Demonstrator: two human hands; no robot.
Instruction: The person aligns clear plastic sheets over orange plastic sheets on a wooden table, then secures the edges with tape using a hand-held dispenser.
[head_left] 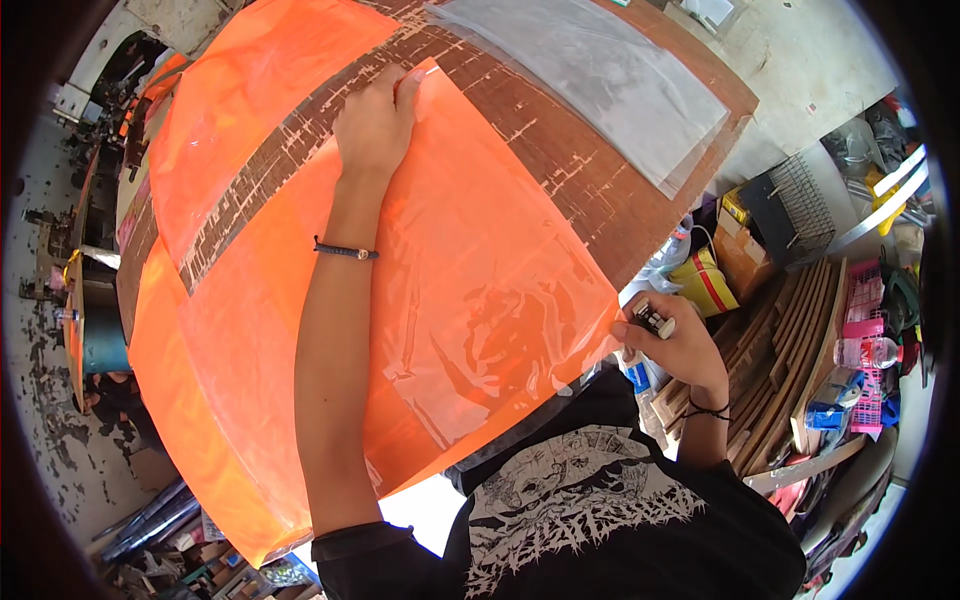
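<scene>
From the head camera, the left hand (pixel 375 125) lies flat, fingers loose, pressing the far corner of an orange plastic sheet (pixel 440 290) spread on a worn brown table (pixel 590 175); the right hand (pixel 672 345) pinches the sheet's near edge while clasping a small lighter (pixel 655 320); a clear plastic sheet (pixel 600 75) lies farther off.

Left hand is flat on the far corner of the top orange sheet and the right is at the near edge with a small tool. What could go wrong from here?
1. The orange sheet is glossy and wrinkled near the right hand; it may crease further if pulled unevenly.
2. Only the left hand pins it, at one corner, so it could slide over the sheets beneath.
3. The small tool sits right at the sheet's edge and might nick it.
</scene>
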